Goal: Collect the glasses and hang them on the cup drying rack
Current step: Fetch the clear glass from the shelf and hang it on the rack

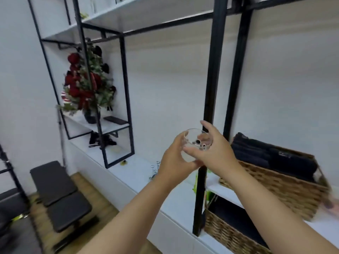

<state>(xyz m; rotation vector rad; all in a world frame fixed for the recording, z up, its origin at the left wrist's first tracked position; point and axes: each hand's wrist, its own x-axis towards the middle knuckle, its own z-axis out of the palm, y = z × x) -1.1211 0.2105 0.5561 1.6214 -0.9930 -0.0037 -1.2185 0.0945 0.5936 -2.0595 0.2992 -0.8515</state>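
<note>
While both hands [176, 158] [213, 153] clasp it, the glass [194, 142] sits between their curled fingers [190, 149].

White walls [174, 79] back a black-framed shelving unit [212, 88] with white shelves; red flowers [80, 85], wicker baskets [275, 184], a dark padded seat [58, 195] on wood floor [95, 202].

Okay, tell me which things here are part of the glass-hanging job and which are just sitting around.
Part of the job:
glass, held by the left hand and right hand
cup drying rack on the white ledge, partly behind the left hand

Just lying about:
flower arrangement
wicker basket with dark folded cloth
lower wicker basket
dark bench
</note>
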